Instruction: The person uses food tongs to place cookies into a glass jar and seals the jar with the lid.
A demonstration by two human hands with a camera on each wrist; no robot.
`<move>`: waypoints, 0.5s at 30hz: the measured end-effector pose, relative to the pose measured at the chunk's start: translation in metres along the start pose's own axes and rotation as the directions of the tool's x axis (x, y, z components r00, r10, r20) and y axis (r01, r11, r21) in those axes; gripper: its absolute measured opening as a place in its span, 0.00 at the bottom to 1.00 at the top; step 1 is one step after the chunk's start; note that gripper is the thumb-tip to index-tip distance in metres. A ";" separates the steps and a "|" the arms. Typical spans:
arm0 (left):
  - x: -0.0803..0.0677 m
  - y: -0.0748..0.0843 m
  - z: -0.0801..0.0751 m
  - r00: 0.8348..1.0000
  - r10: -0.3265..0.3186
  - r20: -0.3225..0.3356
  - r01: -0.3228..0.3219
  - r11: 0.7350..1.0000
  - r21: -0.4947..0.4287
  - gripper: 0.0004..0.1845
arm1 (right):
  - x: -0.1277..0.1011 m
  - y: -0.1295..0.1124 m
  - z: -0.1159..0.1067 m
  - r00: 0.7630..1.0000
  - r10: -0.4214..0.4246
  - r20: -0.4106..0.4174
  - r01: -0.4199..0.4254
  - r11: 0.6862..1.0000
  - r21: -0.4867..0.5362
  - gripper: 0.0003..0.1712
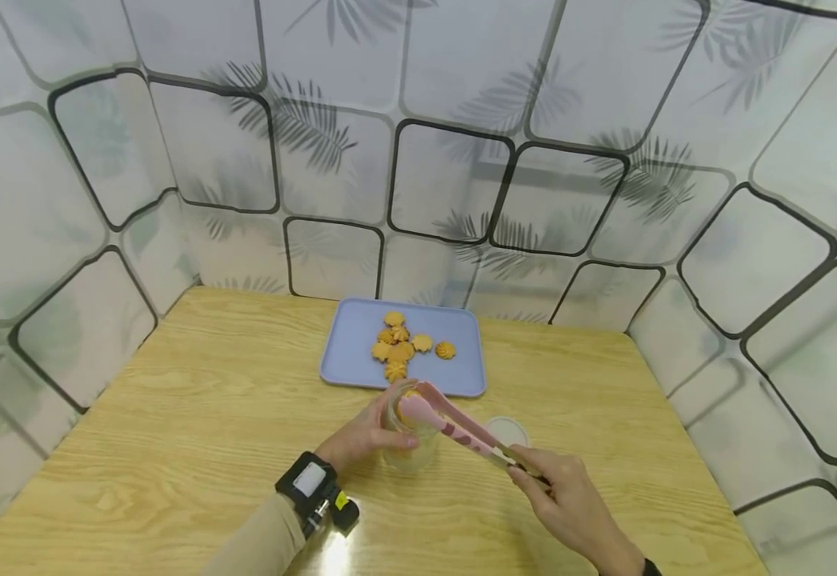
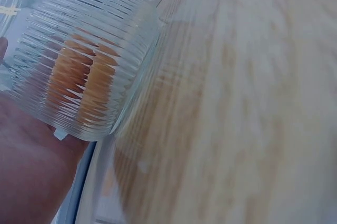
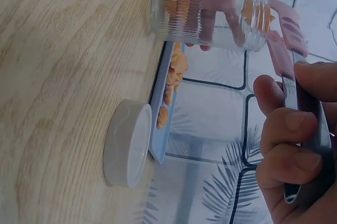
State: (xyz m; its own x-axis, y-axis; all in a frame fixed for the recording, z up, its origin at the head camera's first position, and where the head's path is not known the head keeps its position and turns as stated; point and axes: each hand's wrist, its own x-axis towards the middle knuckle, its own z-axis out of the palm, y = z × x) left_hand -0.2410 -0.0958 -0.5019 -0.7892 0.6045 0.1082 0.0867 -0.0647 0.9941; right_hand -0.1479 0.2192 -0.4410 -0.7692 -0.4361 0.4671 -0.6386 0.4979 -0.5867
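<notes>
My left hand (image 1: 375,428) grips a ribbed clear glass jar (image 1: 409,440) that stands on the wooden table, just in front of the blue tray (image 1: 346,352). Orange cookies show through the jar's wall (image 2: 79,77). My right hand (image 1: 551,488) holds pink tongs (image 1: 454,420) by their rear end. The tong tips are at the jar's mouth with a cookie (image 3: 251,11) between them. The right wrist view shows the jar (image 3: 205,11), the tongs (image 3: 281,50) and my right hand's fingers (image 3: 289,145) curled round the handle.
Several flower-shaped cookies (image 1: 400,346) lie on the blue tray. The jar's white lid (image 1: 508,432) lies flat on the table right of the jar, also seen as the lid (image 3: 126,142). Patterned tile walls close in the table on three sides.
</notes>
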 end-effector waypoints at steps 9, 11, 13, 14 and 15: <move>0.000 -0.005 0.000 1.000 0.006 0.000 -0.006 0.999 0.033 0.50 | -0.005 0.002 0.000 0.998 0.052 0.036 -0.051 0.998 -0.035 0.13; 0.000 -0.005 -0.001 1.000 -0.004 -0.007 0.004 0.999 0.039 0.51 | -0.005 0.002 -0.001 0.998 0.051 0.035 -0.049 0.998 -0.045 0.14; 0.000 -0.005 -0.002 1.000 -0.009 -0.008 0.010 0.999 0.042 0.52 | -0.004 0.002 -0.002 0.998 0.045 0.032 -0.044 0.998 -0.050 0.14; 0.001 -0.004 -0.002 1.000 -0.004 -0.007 0.004 0.999 0.048 0.51 | -0.004 0.002 -0.002 0.999 0.035 0.029 -0.033 0.998 -0.046 0.14; 0.001 -0.004 -0.001 1.000 -0.002 -0.001 0.002 0.999 0.041 0.50 | -0.003 0.002 -0.003 0.999 0.030 0.023 -0.029 0.999 -0.043 0.14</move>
State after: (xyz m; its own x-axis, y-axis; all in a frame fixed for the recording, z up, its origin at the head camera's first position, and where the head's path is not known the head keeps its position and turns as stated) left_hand -0.2432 -0.0959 -0.5056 -0.7902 0.6035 0.1067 0.1106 -0.0307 0.9934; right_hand -0.1471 0.2236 -0.4420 -0.7872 -0.4383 0.4338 -0.6165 0.5422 -0.5709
